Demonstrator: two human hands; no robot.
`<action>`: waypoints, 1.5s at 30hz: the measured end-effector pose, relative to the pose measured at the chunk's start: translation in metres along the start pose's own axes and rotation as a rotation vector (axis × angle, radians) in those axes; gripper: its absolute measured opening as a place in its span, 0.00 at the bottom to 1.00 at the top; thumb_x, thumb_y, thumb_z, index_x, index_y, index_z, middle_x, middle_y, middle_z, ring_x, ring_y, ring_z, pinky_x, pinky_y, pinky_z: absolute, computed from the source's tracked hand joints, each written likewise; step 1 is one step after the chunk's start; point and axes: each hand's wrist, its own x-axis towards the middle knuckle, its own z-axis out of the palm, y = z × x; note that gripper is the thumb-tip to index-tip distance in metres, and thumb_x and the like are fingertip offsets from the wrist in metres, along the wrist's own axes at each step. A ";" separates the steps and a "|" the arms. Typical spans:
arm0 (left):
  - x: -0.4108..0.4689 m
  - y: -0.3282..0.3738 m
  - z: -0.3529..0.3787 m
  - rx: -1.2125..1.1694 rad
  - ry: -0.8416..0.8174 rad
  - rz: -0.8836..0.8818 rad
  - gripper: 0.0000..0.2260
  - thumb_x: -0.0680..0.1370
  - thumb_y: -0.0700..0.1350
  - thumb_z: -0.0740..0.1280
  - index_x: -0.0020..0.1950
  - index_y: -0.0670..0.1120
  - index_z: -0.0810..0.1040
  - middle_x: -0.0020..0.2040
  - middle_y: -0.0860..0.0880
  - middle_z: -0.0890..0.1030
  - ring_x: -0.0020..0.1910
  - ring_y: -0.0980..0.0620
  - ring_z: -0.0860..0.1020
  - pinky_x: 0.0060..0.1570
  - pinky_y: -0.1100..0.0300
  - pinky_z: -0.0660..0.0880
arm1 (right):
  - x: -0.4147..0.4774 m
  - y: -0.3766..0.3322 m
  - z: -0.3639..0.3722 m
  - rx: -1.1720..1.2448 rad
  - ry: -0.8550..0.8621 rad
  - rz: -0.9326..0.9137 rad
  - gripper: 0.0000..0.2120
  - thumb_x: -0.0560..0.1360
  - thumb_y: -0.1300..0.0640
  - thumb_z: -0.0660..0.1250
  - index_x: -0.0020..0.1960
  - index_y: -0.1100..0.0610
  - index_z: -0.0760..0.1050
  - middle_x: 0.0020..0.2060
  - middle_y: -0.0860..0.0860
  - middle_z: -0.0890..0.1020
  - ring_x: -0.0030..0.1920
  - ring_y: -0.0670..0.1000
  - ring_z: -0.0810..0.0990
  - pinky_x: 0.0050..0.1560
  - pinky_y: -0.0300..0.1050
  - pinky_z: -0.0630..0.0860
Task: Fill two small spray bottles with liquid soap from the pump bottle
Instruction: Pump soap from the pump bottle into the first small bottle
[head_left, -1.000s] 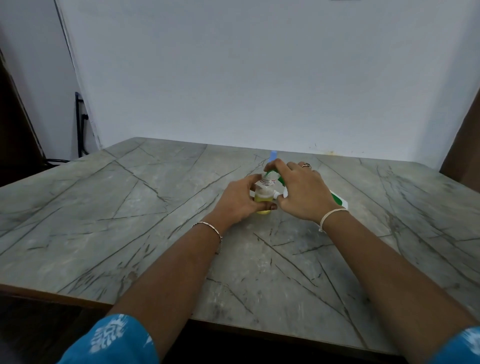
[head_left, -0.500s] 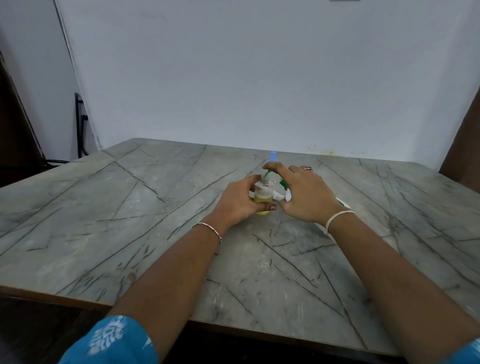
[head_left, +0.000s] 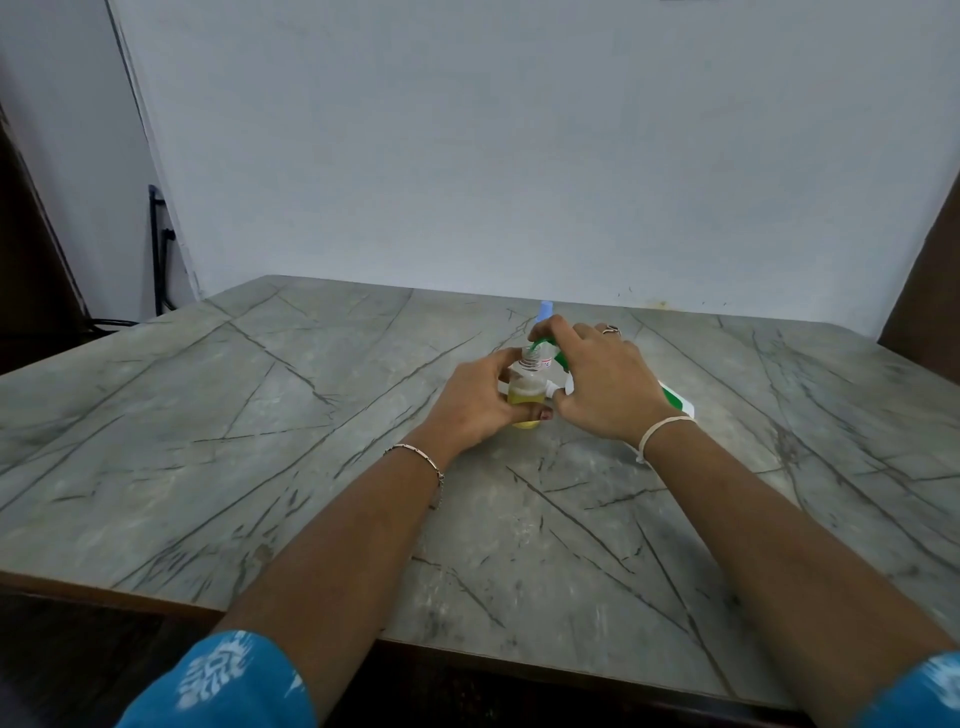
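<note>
Toward the far edge of the table (head_left: 260, 415), the pump bottle (head_left: 675, 406) tilts under the right hand (head_left: 602, 384), which curls over its top, likely to aim soap. The left hand (head_left: 478, 405) wraps the spray bottle (head_left: 527, 388), steadying it upright.

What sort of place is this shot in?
Likely a plain room, home or small office, not a lab: marble-patterned table against a bare white wall, and household items, a small spray bottle in the left hand, a pump bottle in the right hand.
</note>
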 end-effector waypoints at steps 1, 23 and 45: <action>0.000 0.001 0.000 -0.001 0.001 0.002 0.32 0.64 0.49 0.81 0.66 0.50 0.75 0.56 0.50 0.82 0.52 0.53 0.81 0.57 0.56 0.78 | -0.001 0.000 0.000 0.002 0.003 -0.001 0.29 0.68 0.53 0.67 0.66 0.45 0.62 0.46 0.51 0.77 0.49 0.57 0.75 0.51 0.55 0.75; -0.001 0.002 0.000 0.037 0.004 0.017 0.33 0.64 0.50 0.80 0.66 0.49 0.74 0.57 0.50 0.82 0.53 0.52 0.81 0.58 0.52 0.77 | -0.001 -0.002 -0.001 -0.027 0.011 0.009 0.28 0.68 0.53 0.68 0.66 0.46 0.63 0.48 0.51 0.77 0.51 0.57 0.74 0.52 0.55 0.74; 0.002 -0.003 0.000 0.072 -0.003 -0.017 0.37 0.64 0.54 0.79 0.70 0.48 0.71 0.60 0.49 0.80 0.53 0.50 0.81 0.60 0.51 0.77 | -0.001 0.001 0.002 -0.001 0.041 -0.012 0.29 0.68 0.52 0.69 0.66 0.46 0.62 0.51 0.51 0.79 0.51 0.56 0.76 0.53 0.54 0.75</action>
